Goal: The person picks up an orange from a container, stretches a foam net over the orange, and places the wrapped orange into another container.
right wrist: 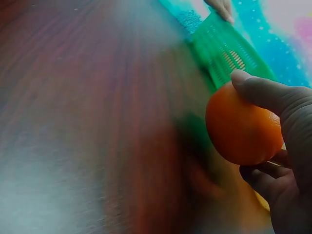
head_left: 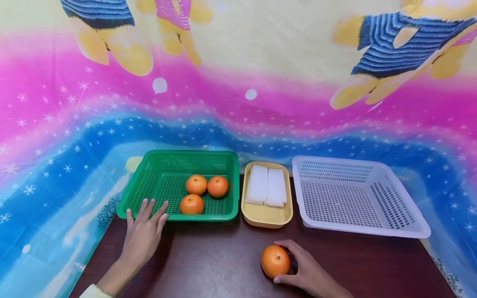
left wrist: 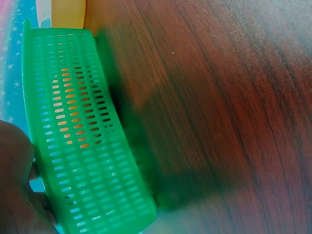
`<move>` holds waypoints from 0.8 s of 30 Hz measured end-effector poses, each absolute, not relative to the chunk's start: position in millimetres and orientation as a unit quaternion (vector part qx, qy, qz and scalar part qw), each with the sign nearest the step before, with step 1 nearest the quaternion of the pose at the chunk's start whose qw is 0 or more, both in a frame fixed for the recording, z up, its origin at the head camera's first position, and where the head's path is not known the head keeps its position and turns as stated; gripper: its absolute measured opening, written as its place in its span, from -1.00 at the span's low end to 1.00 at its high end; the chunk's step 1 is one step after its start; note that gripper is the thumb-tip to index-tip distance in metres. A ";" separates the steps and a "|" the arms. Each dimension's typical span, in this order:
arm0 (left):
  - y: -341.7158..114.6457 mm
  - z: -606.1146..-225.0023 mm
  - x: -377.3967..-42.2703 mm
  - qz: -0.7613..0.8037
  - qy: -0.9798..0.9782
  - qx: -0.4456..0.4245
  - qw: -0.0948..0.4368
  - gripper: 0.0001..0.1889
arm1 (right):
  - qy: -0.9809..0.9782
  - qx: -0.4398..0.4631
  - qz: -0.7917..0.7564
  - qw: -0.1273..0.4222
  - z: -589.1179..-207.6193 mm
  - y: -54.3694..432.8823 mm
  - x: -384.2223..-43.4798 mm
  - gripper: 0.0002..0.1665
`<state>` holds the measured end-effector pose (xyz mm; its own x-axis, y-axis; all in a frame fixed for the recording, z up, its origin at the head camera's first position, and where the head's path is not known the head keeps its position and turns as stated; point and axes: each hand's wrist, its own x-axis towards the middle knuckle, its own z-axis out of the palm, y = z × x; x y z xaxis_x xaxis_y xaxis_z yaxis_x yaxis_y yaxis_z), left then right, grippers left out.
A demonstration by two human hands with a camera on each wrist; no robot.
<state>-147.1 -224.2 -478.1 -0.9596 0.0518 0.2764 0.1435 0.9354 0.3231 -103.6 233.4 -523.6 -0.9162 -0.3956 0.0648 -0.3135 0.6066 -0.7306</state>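
My right hand (head_left: 311,269) grips an orange (head_left: 275,261) between thumb and fingers over the front of the table. In the right wrist view the thumb lies across one side of that orange (right wrist: 243,126), with fingers on the opposite side. My left hand (head_left: 143,238) rests on the front rim of a green plastic basket (head_left: 220,217), near its left corner, fingers spread and fairly straight. Three oranges (head_left: 191,204) sit together in the right half of this basket. Through its slotted side wall (left wrist: 78,117), the left wrist view gives orange glimpses of fruit.
Right of the green basket, a yellow tray (head_left: 262,217) holds white foam net sleeves (head_left: 266,186). A white slotted basket (head_left: 367,229) stands farther right. All stand on a dark wood table (head_left: 208,256), with a patterned cloth (head_left: 261,111) hanging behind.
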 end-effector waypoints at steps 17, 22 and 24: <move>-223.4 -479.6 -147.0 -0.175 -0.973 -0.049 0.139 -0.51 | 0.897 -0.235 -0.373 0.034 -531.7 233.3 -95.6 -0.03; -223.6 -480.4 -146.7 -0.176 -0.973 -0.049 0.141 -0.51 | 0.898 -0.235 -0.371 0.040 -530.1 232.7 -95.2 -0.02; -223.6 -480.6 -146.7 -0.175 -0.973 -0.049 0.142 -0.51 | 0.899 -0.238 -0.367 0.040 -530.2 232.7 -95.0 -0.01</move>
<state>-146.7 -223.6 -480.6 -0.9550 0.0449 0.2932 0.1442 0.9340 0.3269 -95.0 232.7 -530.2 -0.8840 -0.4561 0.1029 -0.3978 0.6180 -0.6781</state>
